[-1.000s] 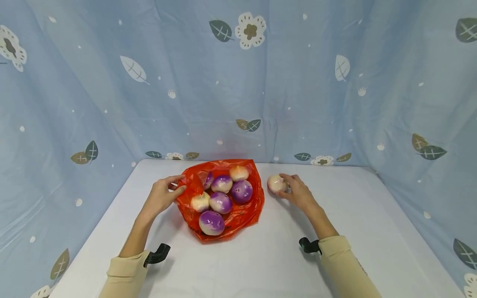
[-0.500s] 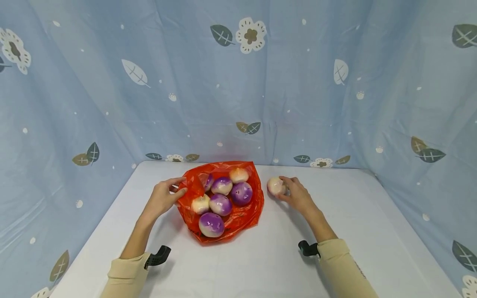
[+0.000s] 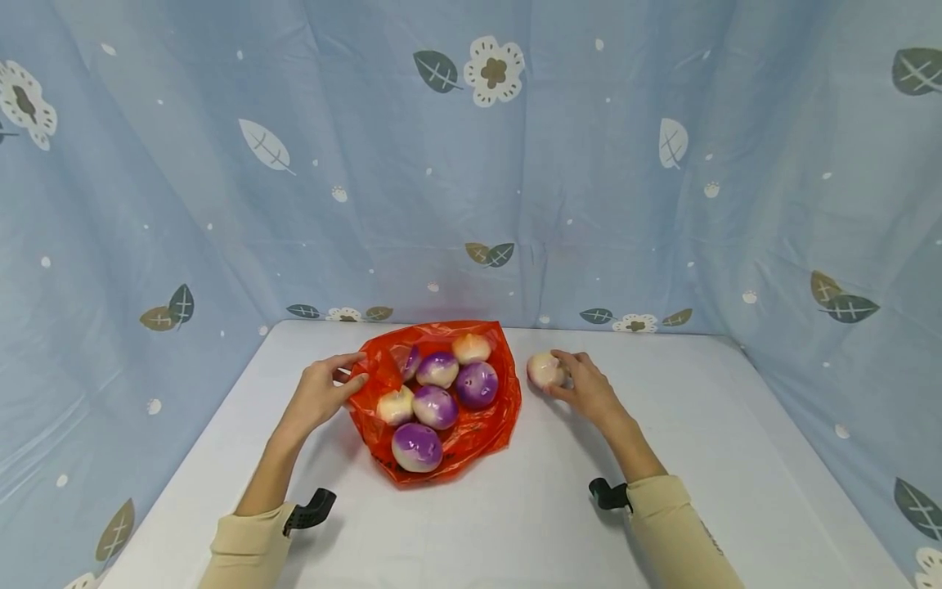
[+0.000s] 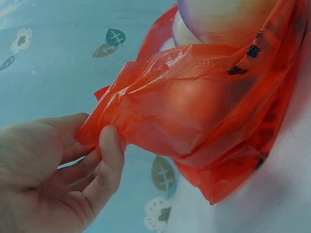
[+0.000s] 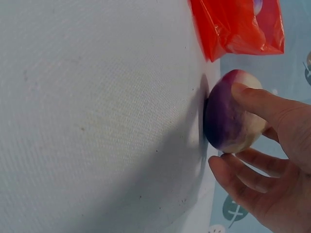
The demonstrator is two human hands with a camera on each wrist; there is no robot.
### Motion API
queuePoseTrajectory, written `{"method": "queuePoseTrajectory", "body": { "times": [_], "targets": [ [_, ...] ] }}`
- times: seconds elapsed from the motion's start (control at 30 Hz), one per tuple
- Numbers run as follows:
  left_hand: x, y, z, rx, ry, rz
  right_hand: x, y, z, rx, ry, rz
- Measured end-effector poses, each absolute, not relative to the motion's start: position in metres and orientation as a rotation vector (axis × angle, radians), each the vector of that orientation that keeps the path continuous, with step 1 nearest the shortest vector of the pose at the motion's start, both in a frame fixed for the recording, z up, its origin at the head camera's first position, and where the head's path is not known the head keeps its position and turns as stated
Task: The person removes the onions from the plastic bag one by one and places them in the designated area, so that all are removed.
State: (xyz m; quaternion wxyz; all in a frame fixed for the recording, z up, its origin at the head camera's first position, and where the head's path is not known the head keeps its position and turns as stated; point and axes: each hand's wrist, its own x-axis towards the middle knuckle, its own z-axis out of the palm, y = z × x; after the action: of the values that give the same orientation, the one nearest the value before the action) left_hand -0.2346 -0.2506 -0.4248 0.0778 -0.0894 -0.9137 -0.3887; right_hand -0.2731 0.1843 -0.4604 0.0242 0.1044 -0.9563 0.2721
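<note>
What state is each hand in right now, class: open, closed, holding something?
Left hand: closed, pinching the edge of the red bag.
Right hand: closed, holding a purple-and-white turnip.

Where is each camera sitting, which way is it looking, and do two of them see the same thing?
Head: worn on the head, looking forward and down at the white table, red bag and blue curtain; left hand, right hand and sleeves show.
Left wrist: worn there, looking along the left hand, which pinches the bag's edge; only that hand shows.
Right wrist: worn there, looking at the right hand gripping the loose turnip; only that hand shows.
Shared: head and right wrist both see that turnip and the right hand.
</note>
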Motion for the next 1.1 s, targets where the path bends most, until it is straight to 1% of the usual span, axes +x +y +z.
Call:
{"method": "queuePoseTrajectory", "body": {
  "times": [0.5,1.1],
  "targets": [
    [-0.233,-0.249,-0.424,-0.283,-2.721,-1.157,-0.270,0.185,-0.468,0.363,-2.890,0.832],
    [-0.232,-0.249,-0.423,-0.286,-2.714,-1.164,-0.263,0.184,-0.472,0.328,-2.855,0.740]
  ]
}}
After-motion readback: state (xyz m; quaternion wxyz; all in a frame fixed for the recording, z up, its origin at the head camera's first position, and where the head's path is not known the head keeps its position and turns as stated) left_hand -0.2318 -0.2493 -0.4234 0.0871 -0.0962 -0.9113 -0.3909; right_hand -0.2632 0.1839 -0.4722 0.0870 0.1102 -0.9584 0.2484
